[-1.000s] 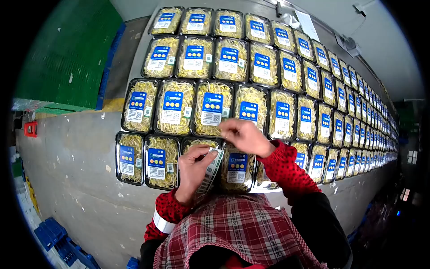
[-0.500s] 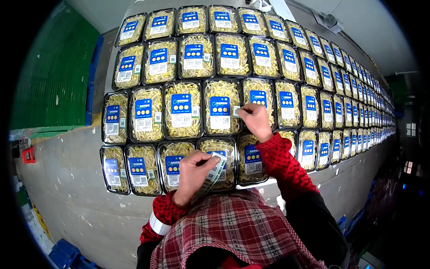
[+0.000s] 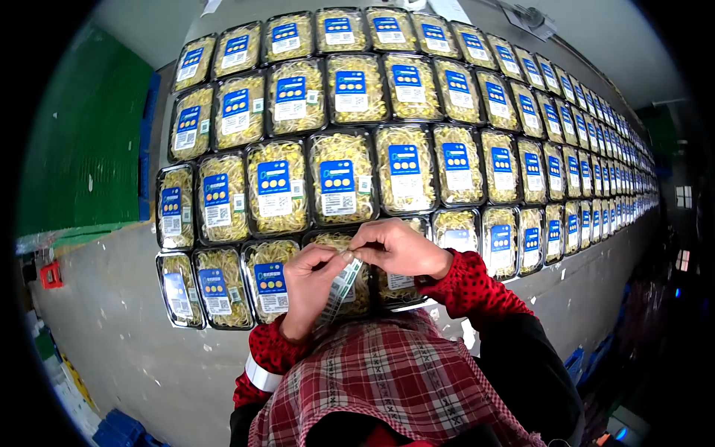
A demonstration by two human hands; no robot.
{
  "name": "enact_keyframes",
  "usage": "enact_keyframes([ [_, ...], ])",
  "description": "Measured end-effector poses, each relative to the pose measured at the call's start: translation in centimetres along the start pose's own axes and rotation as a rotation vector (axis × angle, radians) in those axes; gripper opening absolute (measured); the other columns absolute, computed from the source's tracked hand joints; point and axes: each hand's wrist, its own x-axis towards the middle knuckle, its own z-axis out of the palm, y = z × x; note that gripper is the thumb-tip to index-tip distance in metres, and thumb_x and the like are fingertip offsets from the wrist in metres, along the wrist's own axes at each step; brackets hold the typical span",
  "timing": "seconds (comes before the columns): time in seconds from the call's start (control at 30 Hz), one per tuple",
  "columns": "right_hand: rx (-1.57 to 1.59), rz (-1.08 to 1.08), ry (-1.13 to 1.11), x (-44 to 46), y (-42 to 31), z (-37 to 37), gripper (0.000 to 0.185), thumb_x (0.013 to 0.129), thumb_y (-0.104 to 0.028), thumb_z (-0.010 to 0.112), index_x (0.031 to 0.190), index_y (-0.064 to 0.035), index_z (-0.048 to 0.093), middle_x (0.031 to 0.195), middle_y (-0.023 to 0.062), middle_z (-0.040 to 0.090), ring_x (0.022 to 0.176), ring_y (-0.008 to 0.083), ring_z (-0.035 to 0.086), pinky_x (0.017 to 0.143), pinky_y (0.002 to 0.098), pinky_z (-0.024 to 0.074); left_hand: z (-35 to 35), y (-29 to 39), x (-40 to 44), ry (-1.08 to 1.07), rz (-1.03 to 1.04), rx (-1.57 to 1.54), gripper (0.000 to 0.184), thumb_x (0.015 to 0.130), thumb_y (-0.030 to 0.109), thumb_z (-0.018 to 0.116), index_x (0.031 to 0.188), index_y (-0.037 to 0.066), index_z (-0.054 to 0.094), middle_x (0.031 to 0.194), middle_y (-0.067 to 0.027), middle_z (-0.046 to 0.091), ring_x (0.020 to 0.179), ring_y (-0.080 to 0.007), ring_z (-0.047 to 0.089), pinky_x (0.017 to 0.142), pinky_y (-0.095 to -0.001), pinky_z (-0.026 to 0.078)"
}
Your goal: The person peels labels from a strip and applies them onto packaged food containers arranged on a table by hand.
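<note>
My left hand (image 3: 307, 281) pinches a strip of small white-and-green stickers (image 3: 342, 286) that hangs toward my apron. My right hand (image 3: 401, 247) meets it at the strip's top edge, thumb and fingertips closed there; whether a single sticker has come loose is hidden. Both hands are above the nearest row of black trays of bean sprouts under clear wrap. Just beyond them lies a sprout tray (image 3: 344, 205) with a blue-and-white label (image 3: 337, 176) and a small sticker (image 3: 364, 184) at its right side. The neighbouring sprout tray (image 3: 406, 192) to the right shows only the large label.
Long rows of similar trays (image 3: 498, 240) run across the grey table (image 3: 223, 380) into the right distance. Green stacked crates (image 3: 89, 141) stand at the left. A red object (image 3: 51, 275) and a blue crate (image 3: 119, 430) are at lower left.
My right hand has left the small sticker on the tray beyond and come back to the strip at my left hand. The view has shifted slightly, so the trays appear further left.
</note>
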Motion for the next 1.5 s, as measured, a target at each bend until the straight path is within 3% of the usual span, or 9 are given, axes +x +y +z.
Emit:
enact_keyframes([
  [0.17, -0.185, -0.035, 0.232, -2.4, 0.2, -1.9, 0.009, 0.077, -0.009, 0.066, 0.08, -0.0009, 0.064, 0.075, 0.015, 0.065, 0.067, 0.0288, 0.064, 0.063, 0.035, 0.0502, 2.0, 0.5, 0.0, -0.078, -0.073, 0.026, 0.009, 0.079, 0.002, 0.076, 0.078, -0.003, 0.068, 0.074, -0.0044, 0.064, 0.067, -0.0083, 0.056, 0.06, -0.0222, 0.043],
  [0.27, 0.015, 0.362, 0.737, -3.1, 5.3, -7.9, 0.014, 0.08, -0.011, 0.064, 0.083, 0.0016, 0.068, 0.07, 0.0124, 0.065, 0.061, 0.0187, 0.06, 0.058, 0.0311, 0.048, 3.0, 0.3, -0.3, -0.128, -0.074, 0.067, 0.01, 0.079, 0.003, 0.076, 0.079, -0.003, 0.068, 0.076, -0.0029, 0.062, 0.067, -0.0072, 0.054, 0.06, -0.0218, 0.043],
  [0.43, -0.431, 0.282, 0.777, -1.4, 11.3, -10.0, 0.021, 0.074, -0.019, 0.068, 0.076, 0.0022, 0.069, 0.07, 0.0194, 0.066, 0.064, 0.0344, 0.066, 0.06, 0.0398, 0.0515, 4.4, -0.4, -0.2, -0.112, -0.053, -0.013, 0.01, 0.08, 0.001, 0.075, 0.088, -0.002, 0.07, 0.086, -0.0055, 0.063, 0.072, -0.0088, 0.057, 0.063, -0.0222, 0.046],
  [0.63, -0.964, 0.484, 0.636, -0.7, 9.4, -9.6, 0.028, 0.073, -0.03, 0.07, 0.071, -0.0026, 0.066, 0.068, 0.0159, 0.066, 0.064, 0.0356, 0.065, 0.059, 0.045, 0.0518, 4.5, -0.5, -0.2, -0.046, -0.05, -0.061, 0.012, 0.08, 0.0, 0.074, 0.091, -0.003, 0.071, 0.097, -0.0089, 0.066, 0.08, -0.0116, 0.061, 0.07, -0.0231, 0.049],
  [0.83, 0.066, 0.01, 0.025, -4.5, 2.3, -4.1, 0.018, 0.085, -0.009, 0.069, 0.101, -0.0003, 0.068, 0.09, 0.0123, 0.068, 0.084, 0.0197, 0.066, 0.073, 0.0304, 0.0531, 5.1, -0.3, 0.0, -0.044, 0.03, -0.01, 0.008, 0.078, -0.001, 0.075, 0.083, -0.004, 0.07, 0.085, -0.007, 0.066, 0.073, -0.0085, 0.057, 0.063, -0.0221, 0.046],
  [1.03, 0.141, 0.198, 0.092, -6.8, 1.4, -4.6, 0.012, 0.077, -0.007, 0.071, 0.086, 0.0009, 0.068, 0.078, 0.0096, 0.067, 0.071, 0.0168, 0.063, 0.064, 0.0308, 0.0499, 6.4, 0.5, -0.8, -0.156, -0.047, 0.018, 0.006, 0.078, -0.002, 0.074, 0.081, -0.003, 0.07, 0.079, -0.006, 0.065, 0.069, -0.0097, 0.057, 0.063, -0.0228, 0.045],
  [1.17, 0.281, 0.45, 0.789, -8.8, 6.7, -12.4, 0.015, 0.08, -0.011, 0.068, 0.088, 0.001, 0.067, 0.07, 0.0029, 0.062, 0.061, 0.0109, 0.055, 0.056, 0.0268, 0.0455, 6.4, 0.3, -1.9, -0.197, -0.018, 0.048, 0.01, 0.077, 0.0, 0.076, 0.081, -0.003, 0.068, 0.075, -0.0041, 0.063, 0.066, -0.0081, 0.055, 0.06, -0.0224, 0.043],
  [1.37, -0.643, 0.484, 0.94, -7.3, 15.2, -16.3, 0.019, 0.069, -0.019, 0.069, 0.07, -0.0008, 0.071, 0.072, 0.0227, 0.065, 0.07, 0.0381, 0.065, 0.068, 0.0424, 0.0532, 5.9, -1.6, -2.7, -0.157, -0.003, 0.038, 0.01, 0.078, -0.002, 0.075, 0.084, -0.003, 0.068, 0.078, -0.0031, 0.062, 0.068, -0.0077, 0.053, 0.061, -0.0218, 0.042],
  [1.5, -0.915, 0.57, 0.864, -7.1, 14.7, -16.1, 0.024, 0.07, -0.024, 0.072, 0.072, -0.0009, 0.067, 0.07, 0.0227, 0.064, 0.069, 0.0387, 0.065, 0.063, 0.0456, 0.0529, 5.9, -1.0, -3.7, -0.111, 0.083, 0.049, 0.012, 0.079, -0.002, 0.074, 0.088, -0.002, 0.068, 0.088, -0.0061, 0.064, 0.075, -0.0099, 0.057, 0.066, -0.0227, 0.046],
])
